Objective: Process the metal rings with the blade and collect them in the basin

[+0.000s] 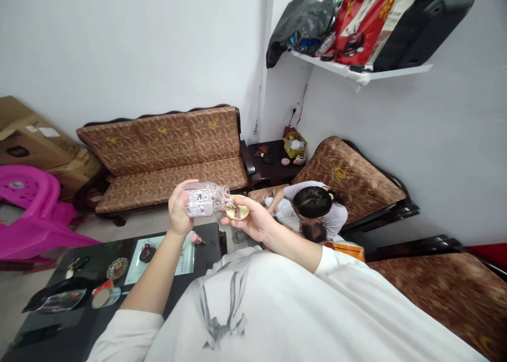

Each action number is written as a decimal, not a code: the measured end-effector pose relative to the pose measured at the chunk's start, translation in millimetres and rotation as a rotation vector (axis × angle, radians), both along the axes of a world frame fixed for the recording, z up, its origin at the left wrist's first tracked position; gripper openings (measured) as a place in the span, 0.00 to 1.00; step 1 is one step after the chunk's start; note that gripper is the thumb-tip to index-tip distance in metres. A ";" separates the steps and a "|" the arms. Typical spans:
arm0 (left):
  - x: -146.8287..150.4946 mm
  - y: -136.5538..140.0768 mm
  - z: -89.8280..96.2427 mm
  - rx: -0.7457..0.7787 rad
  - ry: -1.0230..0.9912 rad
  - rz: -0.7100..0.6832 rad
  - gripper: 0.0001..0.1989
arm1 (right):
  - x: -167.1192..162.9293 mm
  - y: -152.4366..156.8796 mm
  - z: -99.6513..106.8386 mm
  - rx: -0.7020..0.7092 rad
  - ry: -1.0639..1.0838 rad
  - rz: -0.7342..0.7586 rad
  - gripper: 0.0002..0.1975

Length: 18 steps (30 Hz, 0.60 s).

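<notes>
My left hand (179, 208) is wrapped round a clear jar (200, 201) with a white printed label. The jar lies on its side in the air, its mouth pointing right, with small brownish pieces inside near the mouth. At that mouth, my right hand (255, 222) grips a round yellowish lid (241, 212) between thumb and fingers. Some dark bits show in or in front of the lid; I cannot tell which. Both hands are raised in front of my body, right of the low black table (206, 235).
On the table are a glass ashtray (117, 268), a lidded jar (106, 297) and a pale tray (188, 259). Pink plastic stools (31, 209) stand left. Ahead is a brown sofa (158, 145). A person (317, 203) bends over a small child at right. A loaded shelf (380, 76) hangs above.
</notes>
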State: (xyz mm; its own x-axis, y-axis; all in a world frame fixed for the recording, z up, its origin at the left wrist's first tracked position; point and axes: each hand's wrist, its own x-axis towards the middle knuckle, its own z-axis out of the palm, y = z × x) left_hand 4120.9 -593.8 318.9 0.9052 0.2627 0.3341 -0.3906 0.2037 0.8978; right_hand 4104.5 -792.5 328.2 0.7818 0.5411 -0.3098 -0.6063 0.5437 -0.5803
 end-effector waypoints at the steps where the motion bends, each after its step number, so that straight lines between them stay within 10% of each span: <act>1: -0.3 -0.4 -0.4 -0.005 0.000 0.000 0.20 | -0.5 0.4 -0.4 -0.010 -0.010 -0.002 0.11; 18: 2.2 -4.8 -4.1 -0.098 0.052 0.033 0.20 | -2.2 -0.9 -3.6 -0.035 -0.054 -0.126 0.17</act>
